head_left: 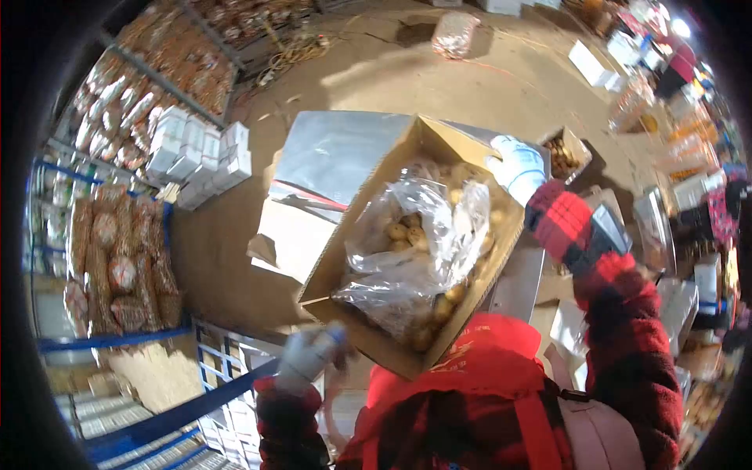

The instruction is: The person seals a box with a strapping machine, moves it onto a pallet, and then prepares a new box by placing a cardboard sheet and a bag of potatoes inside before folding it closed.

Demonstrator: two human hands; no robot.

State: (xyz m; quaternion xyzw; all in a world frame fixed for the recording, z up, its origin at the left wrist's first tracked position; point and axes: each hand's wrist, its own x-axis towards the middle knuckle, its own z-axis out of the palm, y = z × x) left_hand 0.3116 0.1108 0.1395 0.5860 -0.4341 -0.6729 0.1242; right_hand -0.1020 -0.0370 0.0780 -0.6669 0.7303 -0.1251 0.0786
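An open cardboard box (368,205) stands tilted in front of me, holding round brown potato-like produce (407,231) and a crumpled clear plastic bag (446,235). My right hand (518,166), in a whitish glove, is at the box's upper right edge, its fingers bent over the rim. My left hand (307,359), gloved in grey-white with a blue patch, is beside the box's lower left corner. It is blurred, and its fingers and any contact with the box are hard to make out. Grey box flaps (337,153) spread out at the far left side.
Stacked white boxes (176,153) and filled net sacks (117,258) stand at the left by a blue metal frame (196,407). A smaller box of produce (565,154) is beyond my right hand. A filled bag (454,35) lies on the far floor. People and bags are at the right.
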